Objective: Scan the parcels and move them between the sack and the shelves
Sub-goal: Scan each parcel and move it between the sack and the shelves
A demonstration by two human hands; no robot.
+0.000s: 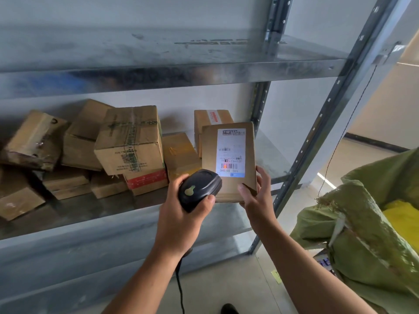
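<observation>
My right hand (pixel 256 196) grips the lower edge of a flat brown parcel (pixel 209 152) and holds it upright in front of the middle shelf (pixel 108 209). A white label (pixel 231 152) on the parcel faces me, with a red scan light on its lower barcode. My left hand (pixel 179 211) grips a black barcode scanner (pixel 199 189) pointed at that label, its cable hanging down. A green woven sack (pixel 367 236) stands open at the right, with something yellow inside.
Several cardboard boxes (pixel 131 141) are piled on the middle shelf, from its left end to behind the held parcel. The upper shelf (pixel 158 53) is bare metal. A steel upright (pixel 317 137) stands between the shelf and the sack. A thin cord hangs beside the upright.
</observation>
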